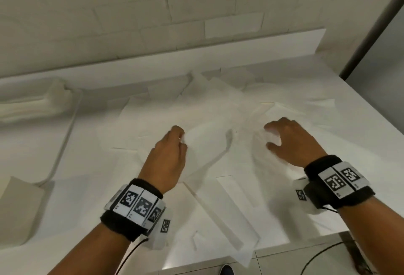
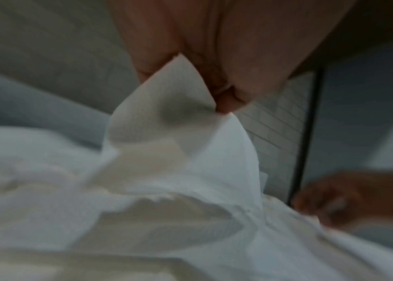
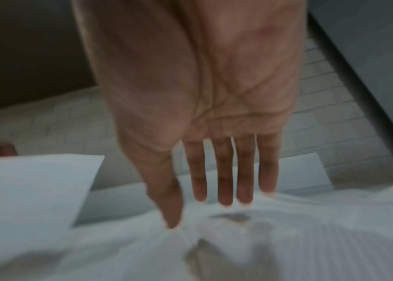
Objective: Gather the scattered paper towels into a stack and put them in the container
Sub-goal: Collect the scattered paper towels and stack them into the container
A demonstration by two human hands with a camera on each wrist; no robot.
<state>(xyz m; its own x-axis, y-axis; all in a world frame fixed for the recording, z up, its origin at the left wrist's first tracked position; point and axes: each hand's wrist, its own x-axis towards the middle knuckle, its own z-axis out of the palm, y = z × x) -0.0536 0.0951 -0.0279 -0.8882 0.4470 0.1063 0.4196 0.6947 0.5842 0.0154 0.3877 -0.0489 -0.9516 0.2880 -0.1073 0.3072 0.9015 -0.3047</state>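
Observation:
Several white paper towels lie scattered and overlapping across the white counter. My left hand pinches one paper towel and lifts its corner off the pile. My right hand reaches over the towels at the right with straight fingers, their tips touching a crumpled towel. A flat white container stands at the far left of the counter, with a neat stack of towels inside.
A white brick wall and a raised ledge run behind the counter. A beige box corner sits at the front left. The counter's front edge drops to the floor, where cables hang.

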